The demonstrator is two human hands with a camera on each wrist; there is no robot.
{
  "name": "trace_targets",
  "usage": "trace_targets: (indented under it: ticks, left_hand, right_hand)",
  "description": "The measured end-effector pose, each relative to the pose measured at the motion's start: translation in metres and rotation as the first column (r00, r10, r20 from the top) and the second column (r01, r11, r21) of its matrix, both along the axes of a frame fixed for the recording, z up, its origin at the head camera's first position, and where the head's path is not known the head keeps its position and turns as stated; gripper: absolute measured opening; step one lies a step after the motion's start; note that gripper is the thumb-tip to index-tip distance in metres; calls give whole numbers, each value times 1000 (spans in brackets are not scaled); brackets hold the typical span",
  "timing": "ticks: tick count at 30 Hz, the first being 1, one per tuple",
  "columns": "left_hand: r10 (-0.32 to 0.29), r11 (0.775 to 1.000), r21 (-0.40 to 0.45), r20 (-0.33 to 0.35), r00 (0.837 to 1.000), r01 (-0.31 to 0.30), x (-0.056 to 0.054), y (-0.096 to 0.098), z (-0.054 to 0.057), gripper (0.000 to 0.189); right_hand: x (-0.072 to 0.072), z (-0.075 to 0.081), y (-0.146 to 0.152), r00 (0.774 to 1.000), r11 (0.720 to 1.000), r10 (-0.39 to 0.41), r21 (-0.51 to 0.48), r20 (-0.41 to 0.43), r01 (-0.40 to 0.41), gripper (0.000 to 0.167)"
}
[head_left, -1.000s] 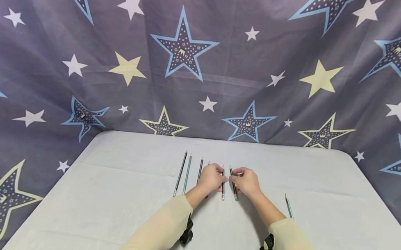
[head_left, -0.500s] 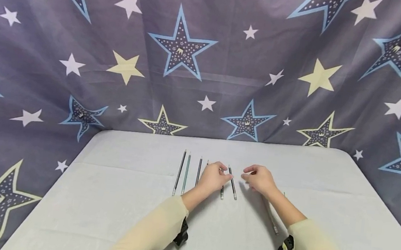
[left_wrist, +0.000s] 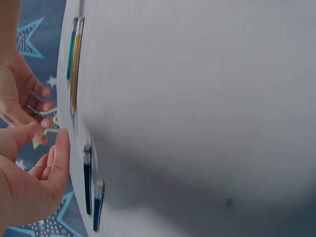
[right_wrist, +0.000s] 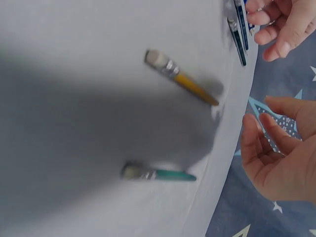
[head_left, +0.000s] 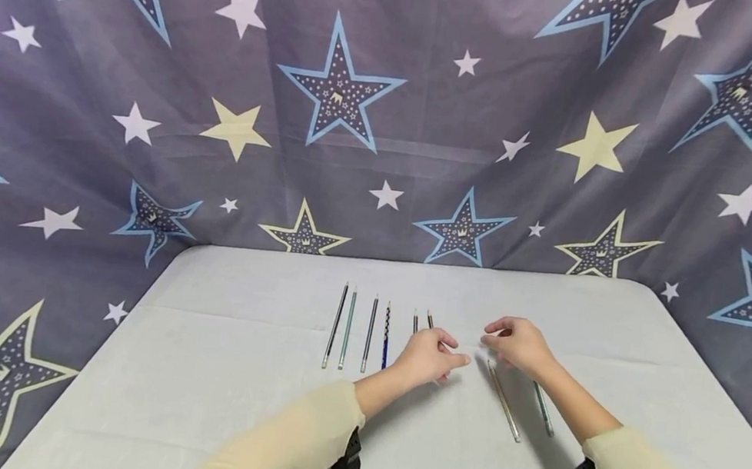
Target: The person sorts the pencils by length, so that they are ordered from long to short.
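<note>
In the head view my left hand (head_left: 430, 355) hovers with loosely spread fingers over two dark pencils (head_left: 416, 320), hiding their lower parts. My right hand (head_left: 520, 346) is held apart to its right, fingers slightly bent, holding nothing. Just below that hand lies a yellow pencil (head_left: 505, 402), slanting, its eraser end towards me. A green pencil (head_left: 542, 410) lies right of it, partly under the right forearm. In the right wrist view the yellow pencil (right_wrist: 190, 88) and green pencil (right_wrist: 173, 175) show their eraser ends. Both hands are above the cloth.
Left of the hands, a row runs from a black pencil (head_left: 334, 326) through a green one (head_left: 347, 328) and a dark one (head_left: 369, 334) to a blue patterned pencil (head_left: 386, 336). A white cloth (head_left: 205, 385) covers the table; a star-printed curtain (head_left: 386, 143) hangs behind.
Both hands have let go of the dark pencils. The right hand has moved right, uncovering the yellow pencil and more of the green one. The left hand has shifted right and nearer me.
</note>
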State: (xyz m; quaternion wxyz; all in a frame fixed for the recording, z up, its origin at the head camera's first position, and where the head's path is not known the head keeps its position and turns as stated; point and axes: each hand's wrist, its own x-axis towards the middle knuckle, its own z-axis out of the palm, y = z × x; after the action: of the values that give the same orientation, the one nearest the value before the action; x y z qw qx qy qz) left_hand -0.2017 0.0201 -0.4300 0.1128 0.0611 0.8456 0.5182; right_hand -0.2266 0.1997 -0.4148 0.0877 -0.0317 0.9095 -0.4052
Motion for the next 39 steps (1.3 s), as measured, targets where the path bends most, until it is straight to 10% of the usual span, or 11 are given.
trace_targets:
  ticks: [39]
  left_hand:
    - [-6, 993, -120, -36, 999, 1, 19, 49, -10, 31]
  right_hand:
    - [30, -17, 74, 997, 999, -40, 18, 62, 39, 35]
